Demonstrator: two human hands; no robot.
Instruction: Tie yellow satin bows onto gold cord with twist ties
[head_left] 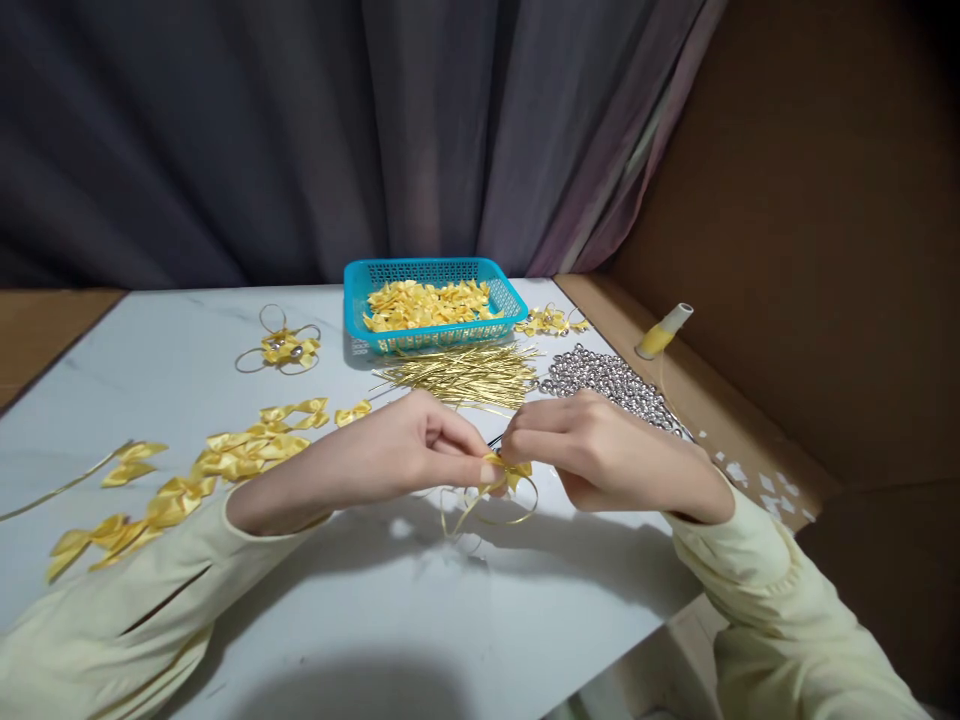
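A yellow satin ribbon bow (516, 474) with thin looped gold cords hangs just above the table between my two hands. My left hand (409, 450) pinches it between thumb and fingers from the left. From the right, my right hand (592, 445) closes its fingertips on the top of the same bow. Something thin and dark shows between the fingertips, too small to name. Just beyond my hands lies a pile of gold twist ties (469, 375), and silver beads (604, 385) are heaped behind my right hand.
A blue basket (435, 338) of yellow ribbon pieces stands at the back. Loose yellow bows (232, 455) lie on the left. Looped bow clusters rest at the back left (283, 350) and back right (553, 320). A ribbon spool (664, 332) and white scraps (772, 495) are along the right edge.
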